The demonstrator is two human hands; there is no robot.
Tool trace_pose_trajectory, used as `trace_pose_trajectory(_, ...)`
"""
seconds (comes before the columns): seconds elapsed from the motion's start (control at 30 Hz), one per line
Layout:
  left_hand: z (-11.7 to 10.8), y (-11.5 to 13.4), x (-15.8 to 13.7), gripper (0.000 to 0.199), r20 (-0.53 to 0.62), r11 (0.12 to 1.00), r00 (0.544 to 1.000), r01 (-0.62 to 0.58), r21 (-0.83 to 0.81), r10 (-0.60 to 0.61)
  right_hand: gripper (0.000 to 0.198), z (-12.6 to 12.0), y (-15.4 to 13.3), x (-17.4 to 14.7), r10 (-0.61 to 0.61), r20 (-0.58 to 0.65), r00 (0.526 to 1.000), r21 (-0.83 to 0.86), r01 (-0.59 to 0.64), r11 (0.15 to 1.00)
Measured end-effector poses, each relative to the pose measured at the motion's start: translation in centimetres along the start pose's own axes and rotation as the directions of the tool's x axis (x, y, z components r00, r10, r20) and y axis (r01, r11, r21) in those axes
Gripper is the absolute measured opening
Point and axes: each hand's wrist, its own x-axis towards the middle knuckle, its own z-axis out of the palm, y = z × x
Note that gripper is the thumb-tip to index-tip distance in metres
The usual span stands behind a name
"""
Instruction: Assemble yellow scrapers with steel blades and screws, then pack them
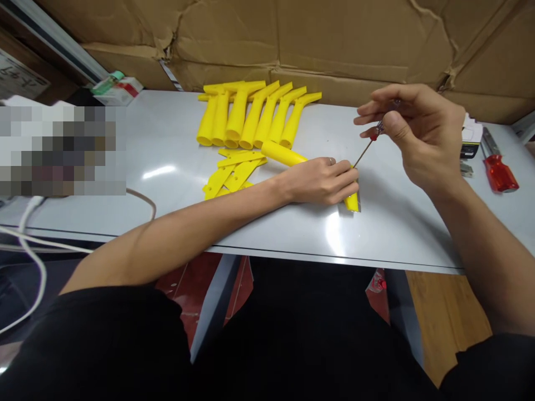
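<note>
My left hand (324,181) is closed around a yellow plastic handle (284,153), pressing it to the table. The handle's round end points up and left. Its flat end shows below my fingers, with a thin shiny strip along the edge. My right hand (430,136) grips a small screwdriver (365,150) with a clear handle and a red collar. Its thin shaft slants down to the yellow piece beside my left fingertips; the tip's exact contact is hidden. Left of my left hand lie several flat yellow plates (234,172) with holes.
Several yellow angled handles (254,120) stand in a row at the back, before a cardboard wall (355,50). A red-handled screwdriver (499,172) and a small box (470,136) lie at right. White cables (39,262) hang at left. A small carton (121,92) sits back left.
</note>
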Motion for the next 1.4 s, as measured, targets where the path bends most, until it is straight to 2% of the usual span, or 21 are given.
trace_pose_trajectory(0.07, 0.0, -0.1, -0.1, 0.033, 0.008, 1.000, 1.000, 0.001, -0.012, -0.001, 0.030, -0.7, 0.1, 0.3, 0.024, 0.070, 0.997, 0.097, -0.031, 0.995)
trace_pose_trajectory(0.13, 0.1, -0.1, -0.1, 0.033, 0.031, 1.000, 0.999, 0.008, -0.023, -0.008, 0.031, -1.1, 0.0, 0.4, 0.040, 0.078, 0.996, 0.102, -0.048, 0.994)
trace_pose_trajectory(0.23, 0.1, -0.1, -0.1, 0.033, 0.043, 1.000, 0.999, 0.010, -0.012, -0.009, 0.031, -1.1, -0.4, 0.3, 0.056, -0.017, 0.998, 0.039, -0.055, 0.998)
trace_pose_trajectory(0.4, -0.1, -0.1, 0.1, 0.028, -0.049, 0.998, 0.999, 0.008, 0.057, -0.006, 0.021, 0.3, -1.5, -0.3, 0.082, -0.183, 0.980, -0.040, -0.091, 0.995)
trace_pose_trajectory(0.67, -0.6, 0.2, 0.6, 0.025, -0.024, 0.996, 1.000, 0.000, 0.086, 0.002, 0.017, 1.4, -1.9, -1.3, 0.026, -0.248, 0.968, -0.191, -0.075, 0.979)
trace_pose_trajectory(0.87, -1.0, 0.3, 0.9, 0.023, -0.006, 0.996, 1.000, -0.010, 0.093, 0.011, 0.020, 1.9, -1.2, -1.6, 0.061, -0.224, 0.973, -0.255, -0.119, 0.960)
trace_pose_trajectory(0.97, -1.1, 0.2, 0.8, 0.024, 0.008, 0.993, 1.000, -0.004, 0.117, 0.003, 0.022, 0.7, -1.3, -0.8, -0.003, -0.254, 0.967, -0.253, -0.063, 0.965)
trace_pose_trajectory(1.07, -0.7, 0.2, 0.5, 0.024, 0.037, 0.989, 0.999, 0.008, 0.145, -0.013, 0.022, -2.1, -1.1, 0.2, -0.095, -0.376, 0.922, -0.272, -0.012, 0.962)
trace_pose_trajectory(1.13, -0.4, 0.3, 0.4, 0.025, 0.065, 0.987, 0.997, 0.021, 0.162, -0.032, 0.021, -4.1, -0.2, 0.6, -0.049, -0.396, 0.917, -0.289, -0.074, 0.955)
trace_pose_trajectory(1.2, -0.3, 0.3, 0.2, 0.024, 0.090, 0.983, 0.994, 0.040, 0.179, -0.056, 0.021, -5.3, 1.3, 0.6, 0.125, -0.319, 0.939, -0.334, -0.235, 0.913)
trace_pose_trajectory(1.27, -0.3, 0.3, 0.2, 0.023, 0.088, 0.979, 0.993, 0.054, 0.196, -0.073, 0.018, -5.7, 2.9, 0.3, 0.301, -0.200, 0.932, -0.476, -0.361, 0.802)
trace_pose_trajectory(1.33, -0.4, 0.2, 0.3, 0.019, 0.056, 0.976, 0.995, 0.066, 0.207, -0.079, 0.013, -5.2, 4.2, 0.0, 0.382, -0.090, 0.920, -0.658, -0.343, 0.670)
trace_pose_trajectory(1.4, -0.6, 0.2, 0.4, 0.016, 0.028, 0.977, 0.997, 0.067, 0.203, -0.074, 0.012, -4.6, 4.9, -0.3, 0.404, 0.013, 0.915, -0.781, -0.242, 0.575)
